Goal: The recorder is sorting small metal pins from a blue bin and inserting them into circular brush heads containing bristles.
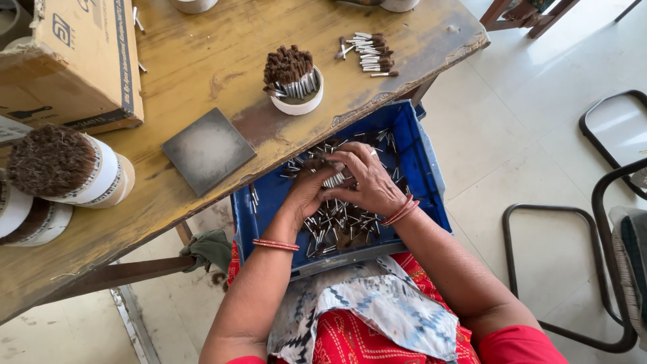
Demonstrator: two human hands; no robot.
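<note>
A small bunch of brush heads [332,179] is pinched between both hands over the blue crate [421,168], which is balanced on the lap and tucked half under the tabletop [202,61]. The left hand [306,191] is curled shut on the bunch from below, and the right hand [367,180] is closed over the top of it, so both grips are clamped on the same bundle. Loads more loose heads are scattered across the crate floor. To get this bit done well, the metal ends should probably be lined up the same way before the bunch is lifted, and the squeeze kept even so none slip back out. A filled white cup [294,84] of bristles-up heads is parked on the tabletop, with a grey tile [208,149] beside it.
</note>
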